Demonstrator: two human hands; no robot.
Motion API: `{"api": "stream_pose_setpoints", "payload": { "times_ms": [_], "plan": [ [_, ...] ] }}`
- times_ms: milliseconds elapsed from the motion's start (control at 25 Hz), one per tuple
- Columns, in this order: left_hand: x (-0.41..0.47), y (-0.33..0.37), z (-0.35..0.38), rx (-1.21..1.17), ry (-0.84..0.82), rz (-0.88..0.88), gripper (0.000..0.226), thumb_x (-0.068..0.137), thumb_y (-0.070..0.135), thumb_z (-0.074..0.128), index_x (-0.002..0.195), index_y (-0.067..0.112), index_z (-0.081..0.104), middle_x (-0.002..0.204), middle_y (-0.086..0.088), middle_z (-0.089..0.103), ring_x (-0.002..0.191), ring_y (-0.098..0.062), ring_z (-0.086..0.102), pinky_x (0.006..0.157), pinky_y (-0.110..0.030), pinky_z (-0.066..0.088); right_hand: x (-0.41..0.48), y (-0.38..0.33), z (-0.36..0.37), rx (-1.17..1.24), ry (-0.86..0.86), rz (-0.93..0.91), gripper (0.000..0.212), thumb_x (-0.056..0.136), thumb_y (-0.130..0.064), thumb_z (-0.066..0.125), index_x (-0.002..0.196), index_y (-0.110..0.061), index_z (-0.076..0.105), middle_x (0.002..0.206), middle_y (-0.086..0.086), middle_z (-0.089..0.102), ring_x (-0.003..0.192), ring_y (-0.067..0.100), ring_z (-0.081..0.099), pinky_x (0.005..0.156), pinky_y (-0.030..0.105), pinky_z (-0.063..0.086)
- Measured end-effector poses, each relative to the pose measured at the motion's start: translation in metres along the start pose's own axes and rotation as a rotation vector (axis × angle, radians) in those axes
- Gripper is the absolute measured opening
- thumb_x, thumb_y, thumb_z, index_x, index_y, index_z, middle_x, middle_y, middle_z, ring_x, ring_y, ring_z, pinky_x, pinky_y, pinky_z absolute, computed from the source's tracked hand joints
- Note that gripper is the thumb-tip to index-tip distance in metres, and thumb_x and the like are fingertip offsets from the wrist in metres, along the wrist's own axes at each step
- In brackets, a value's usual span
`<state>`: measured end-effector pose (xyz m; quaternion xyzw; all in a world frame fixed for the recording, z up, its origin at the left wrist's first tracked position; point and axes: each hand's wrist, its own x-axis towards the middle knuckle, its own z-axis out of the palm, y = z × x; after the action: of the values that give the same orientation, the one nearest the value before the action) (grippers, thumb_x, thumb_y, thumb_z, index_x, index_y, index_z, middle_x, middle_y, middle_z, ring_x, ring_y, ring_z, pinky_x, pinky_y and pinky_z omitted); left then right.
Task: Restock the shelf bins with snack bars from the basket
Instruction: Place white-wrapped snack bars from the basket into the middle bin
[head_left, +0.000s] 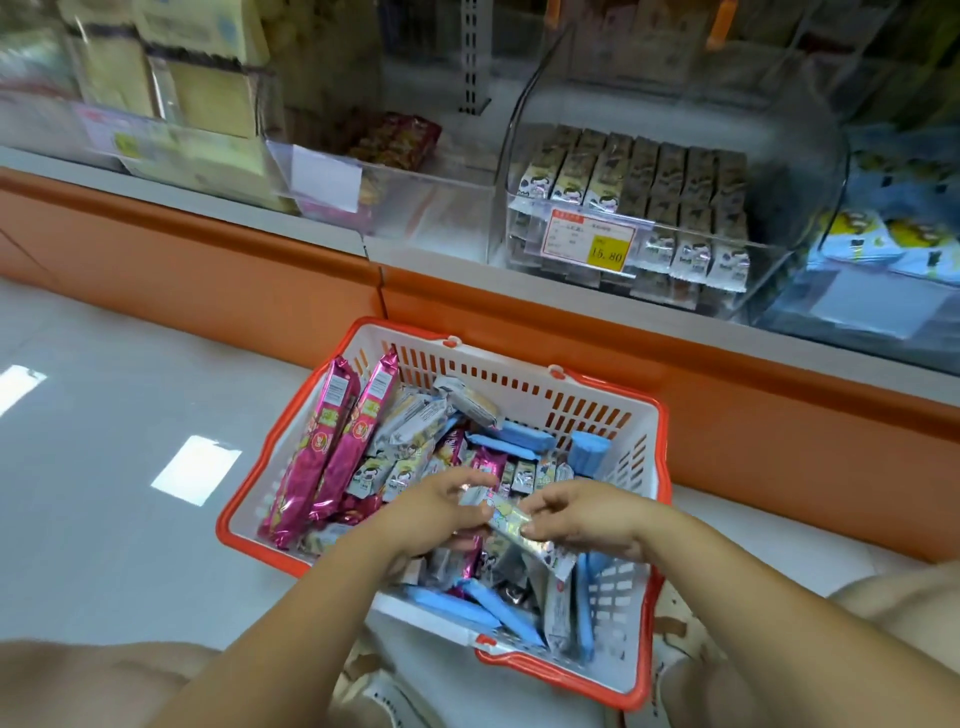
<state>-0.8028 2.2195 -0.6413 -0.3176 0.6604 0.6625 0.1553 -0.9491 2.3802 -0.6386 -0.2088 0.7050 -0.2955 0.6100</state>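
Note:
A white basket with an orange rim stands on the floor in front of the shelf, full of silver, pink and blue snack bars. Over its middle my left hand and my right hand both hold a small bunch of silver snack bars, fingers curled round its ends. On the shelf behind stands a clear bin with rows of matching silver bars and a price label. Left of it is a clear bin holding a few dark red packs.
An orange plinth runs under the shelf edge. Long pink packs lean in the basket's left side. A bin with blue packs sits at the far right, yellowish packs at the far left. My knees frame the basket on the grey floor.

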Motion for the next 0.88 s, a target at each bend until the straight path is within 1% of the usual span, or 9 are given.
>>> {"api": "stream_pose_setpoints", "payload": {
  "times_ms": [160,240,360,440,520,600,680,800,880],
  "plan": [
    [-0.01,0.03,0.004,-0.059,0.012,0.084,0.033,0.091,0.013,0.065,0.115,0.035,0.063,0.12,0.011,0.054,0.094,-0.016,0.07,0.085,-0.036,0.058,-0.022,-0.01,-0.011,0.11,0.021,-0.076,0.026,0.091,-0.009,0.063,0.115,-0.014,0.067,0.094,0.002,0.065,0.085,0.016,0.056,0.077,0.028,0.044],
    [-0.016,0.048,0.005,-0.041,0.027,0.132,0.036,0.092,0.013,0.064,0.12,0.035,0.06,0.121,0.005,0.057,0.088,-0.014,0.07,0.082,-0.033,0.058,-0.036,-0.02,-0.011,0.086,0.087,-0.132,0.024,0.09,-0.008,0.064,0.112,-0.017,0.066,0.09,0.003,0.061,0.079,0.016,0.056,0.072,0.028,0.046],
    [-0.023,0.09,0.004,-0.015,0.115,0.302,0.045,0.091,0.018,0.065,0.13,0.038,0.053,0.121,-0.002,0.059,0.085,-0.013,0.071,0.077,-0.03,0.059,-0.065,-0.05,-0.026,-0.028,0.275,-0.302,0.03,0.086,-0.011,0.07,0.112,-0.025,0.064,0.097,0.004,0.064,0.083,0.011,0.062,0.074,0.022,0.052],
    [-0.027,0.129,-0.001,-0.017,0.212,0.468,0.048,0.091,0.024,0.064,0.134,0.039,0.049,0.115,0.006,0.062,0.089,-0.007,0.07,0.079,-0.029,0.058,-0.089,-0.079,-0.047,-0.056,0.392,-0.469,0.037,0.085,-0.011,0.071,0.116,-0.029,0.062,0.095,0.0,0.066,0.083,0.006,0.062,0.075,0.019,0.051],
    [-0.03,0.166,-0.009,0.099,0.352,0.634,0.046,0.093,0.029,0.061,0.135,0.04,0.047,0.115,0.019,0.062,0.097,0.0,0.064,0.086,-0.029,0.055,-0.113,-0.109,-0.077,-0.049,0.588,-0.61,0.038,0.086,-0.012,0.069,0.116,-0.035,0.061,0.093,-0.007,0.068,0.079,0.0,0.064,0.071,0.015,0.05],
    [-0.031,0.189,-0.018,0.318,0.489,0.731,0.047,0.094,0.034,0.056,0.138,0.044,0.042,0.126,0.026,0.053,0.11,0.01,0.052,0.092,-0.023,0.046,-0.127,-0.133,-0.105,0.003,0.834,-0.692,0.033,0.089,-0.018,0.067,0.114,-0.039,0.06,0.094,-0.009,0.07,0.077,0.0,0.066,0.065,0.016,0.052],
    [-0.026,0.199,-0.024,0.471,0.57,0.768,0.052,0.096,0.033,0.052,0.143,0.042,0.033,0.142,0.023,0.037,0.126,0.009,0.036,0.102,-0.02,0.032,-0.127,-0.149,-0.13,0.041,1.018,-0.705,0.034,0.09,-0.022,0.066,0.121,-0.032,0.057,0.094,-0.008,0.07,0.073,0.003,0.067,0.059,0.016,0.052],
    [-0.011,0.209,-0.025,0.668,0.672,0.767,0.064,0.098,0.029,0.051,0.152,0.031,0.016,0.159,0.012,0.012,0.144,-0.002,0.009,0.111,-0.019,0.008,-0.109,-0.163,-0.156,0.027,1.149,-0.572,0.046,0.088,-0.026,0.068,0.131,-0.02,0.054,0.107,0.001,0.068,0.076,0.014,0.068,0.063,0.026,0.054],
    [-0.002,0.212,-0.026,0.709,0.682,0.754,0.069,0.098,0.029,0.05,0.153,0.029,0.008,0.161,0.011,0.002,0.146,-0.004,-0.001,0.112,-0.02,0.002,-0.093,-0.173,-0.164,-0.049,1.159,-0.466,0.053,0.086,-0.028,0.07,0.134,-0.013,0.053,0.117,0.009,0.066,0.085,0.023,0.068,0.075,0.037,0.057]
  ]
}}
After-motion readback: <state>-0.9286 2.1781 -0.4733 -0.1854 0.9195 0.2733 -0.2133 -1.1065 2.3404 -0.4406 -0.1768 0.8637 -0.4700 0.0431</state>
